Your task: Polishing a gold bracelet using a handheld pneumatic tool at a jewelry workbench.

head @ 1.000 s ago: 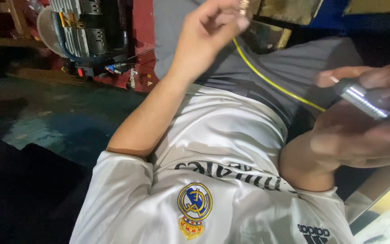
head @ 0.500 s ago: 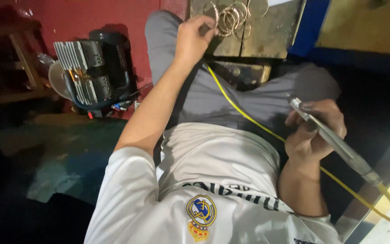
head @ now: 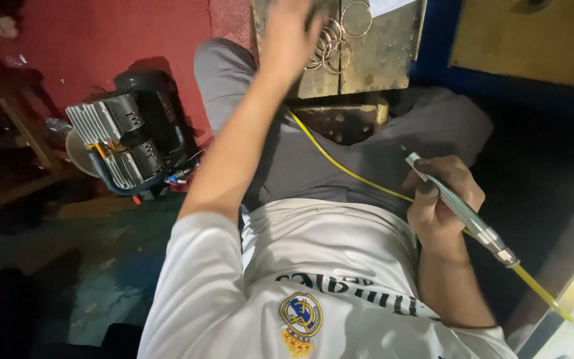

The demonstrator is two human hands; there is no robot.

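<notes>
Landmark: the small wooden work block point(head: 367, 60) standing between the person's knees; every place below is told from it.
Left hand point(head: 290, 33): reaches over the block's near left corner, fingers spread and slightly blurred, touching the bunch of metal rings point(head: 327, 46) that lies on the block's top.
Left grip: loosely spread rather than clenched; whether any ring is actually pinched I cannot tell, since the palm hides the fingertips.
Right hand point(head: 443, 199): well below and to the right of the block, resting over the thigh.
Right grip: clenched pen-fashion around a slim metal handpiece point(head: 456, 206), its tip pointing up towards the block.
Yellow hose point(head: 340, 163): runs from just under the block's front edge across the lap, and also leaves the handpiece's rear end towards the lower right.
Single ring point(head: 357, 18): lies apart from the bunch, nearer the block's far middle.
Motor unit point(head: 127, 143): on the floor well to the left of the block, against the red wall point(head: 121, 33).
Doing it well: judging by the spread fingers, one ring is best separated from the bunch with fingertips alone, the handpiece kept still and its tip away from the cloth.
</notes>
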